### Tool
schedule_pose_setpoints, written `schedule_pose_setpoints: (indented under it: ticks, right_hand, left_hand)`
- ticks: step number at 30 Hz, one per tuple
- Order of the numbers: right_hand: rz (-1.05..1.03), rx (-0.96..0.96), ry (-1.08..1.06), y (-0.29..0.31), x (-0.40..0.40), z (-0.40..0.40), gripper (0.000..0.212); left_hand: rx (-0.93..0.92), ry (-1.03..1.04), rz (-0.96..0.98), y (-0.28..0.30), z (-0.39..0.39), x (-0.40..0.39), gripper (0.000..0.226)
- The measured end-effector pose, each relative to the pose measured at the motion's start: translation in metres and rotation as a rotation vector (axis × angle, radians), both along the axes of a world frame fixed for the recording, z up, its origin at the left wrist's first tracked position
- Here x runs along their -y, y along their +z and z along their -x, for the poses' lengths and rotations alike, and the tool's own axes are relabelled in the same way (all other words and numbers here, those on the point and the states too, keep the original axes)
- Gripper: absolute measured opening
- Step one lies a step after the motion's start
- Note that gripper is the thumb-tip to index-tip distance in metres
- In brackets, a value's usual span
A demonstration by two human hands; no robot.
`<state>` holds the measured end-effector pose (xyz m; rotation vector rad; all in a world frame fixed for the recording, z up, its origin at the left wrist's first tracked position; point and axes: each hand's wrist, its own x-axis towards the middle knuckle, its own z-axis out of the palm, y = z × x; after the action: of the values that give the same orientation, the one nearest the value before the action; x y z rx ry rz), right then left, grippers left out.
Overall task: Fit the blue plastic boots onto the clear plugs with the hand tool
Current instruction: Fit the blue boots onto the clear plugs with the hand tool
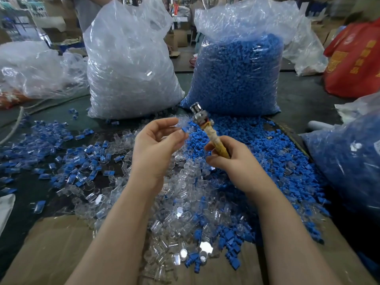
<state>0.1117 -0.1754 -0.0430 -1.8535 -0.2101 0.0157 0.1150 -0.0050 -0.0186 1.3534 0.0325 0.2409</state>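
Note:
My left hand (157, 145) is raised over the table and pinches a clear plug with a blue boot (184, 125) between thumb and fingertips. My right hand (230, 159) grips the taped yellowish handle of the hand tool (207, 128), whose metal head points up and to the left, just right of the pinched piece. Under both hands lies a heap of loose clear plugs (185, 202). Loose blue boots (257, 140) are piled to the right, and assembled blue-and-clear pieces (67, 161) are scattered to the left.
Two tall plastic bags stand at the back: one of clear plugs (131, 64), one of blue boots (236, 73). Another bag of blue parts (349, 161) is at the right, a red bag (355, 58) behind it. Cardboard (51, 254) covers the near table edge.

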Motion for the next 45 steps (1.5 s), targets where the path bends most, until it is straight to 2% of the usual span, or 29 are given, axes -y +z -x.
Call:
schedule_pose_setpoints:
  ticks: [5,9,13,21,36,41,45]
  right_hand:
    - [0.149,-0.041,0.085,-0.001,0.001,-0.001,0.022]
    - [0.176,-0.045,0.082,-0.003,-0.001,-0.001,0.028]
    - [0.232,-0.027,0.071,-0.005,0.000,-0.003,0.021]
    - [0.393,0.023,0.068,-0.003,-0.001,-0.001,0.024]
    - [0.481,0.080,-0.033,-0.005,-0.003,0.000,0.027]
    - [0.539,0.099,-0.047,-0.004,-0.003,0.001,0.027]
    - [0.597,0.162,-0.132,-0.004,-0.003,0.000,0.025]
  left_hand:
    - [0.079,0.019,-0.072,-0.002,-0.003,-0.008,0.026]
    - [0.117,0.020,-0.108,-0.003,-0.004,-0.010,0.028]
    - [0.127,0.023,-0.119,-0.002,-0.004,-0.010,0.028]
    - [0.114,0.043,-0.101,-0.002,-0.005,-0.011,0.027]
    - [0.100,0.037,-0.103,-0.001,-0.002,-0.005,0.026]
    - [0.042,0.011,-0.095,-0.001,-0.003,-0.006,0.027]
    - [-0.134,0.025,0.074,-0.002,-0.006,-0.014,0.018]
